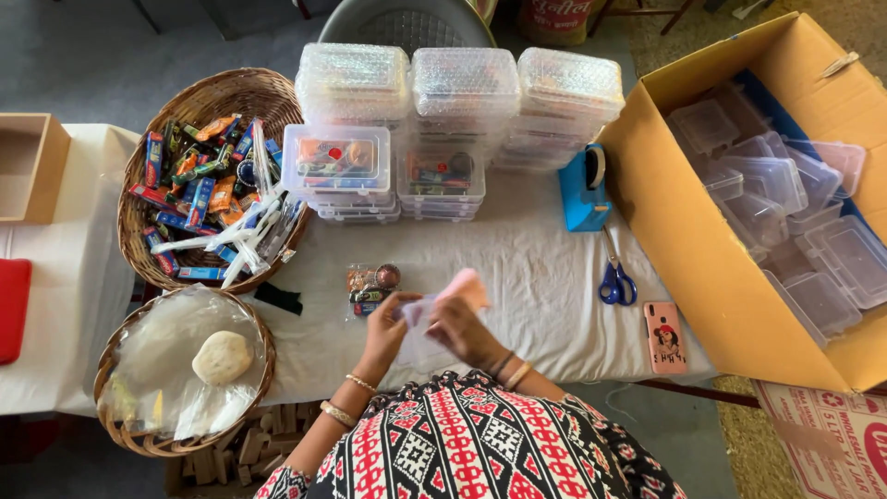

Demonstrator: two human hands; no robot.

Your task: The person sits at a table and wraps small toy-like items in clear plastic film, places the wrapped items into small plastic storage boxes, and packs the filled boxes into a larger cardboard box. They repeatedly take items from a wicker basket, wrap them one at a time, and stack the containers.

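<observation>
Two wicker baskets [199,102] stand on the desk [536,277]; one pair of blue-handled scissors [616,282]; one blue tape dispenser [584,189]; one phone [664,337]; one open cardboard box [702,268]; five stacks of clear lidded containers [462,92], three behind, two in front.

I observe a table [545,277] covered with a white cloth, standing on a grey floor [83,65]. Behind the table I note the rounded grey back of a chair [407,23]. At the left edge sits an open wooden box [28,166], with a red pad [13,310] below it. To the right, a woven straw-coloured mat [836,18] covers the floor. Lighting is soft, even daylight; shadows are faint. No wall or window is in view.
</observation>
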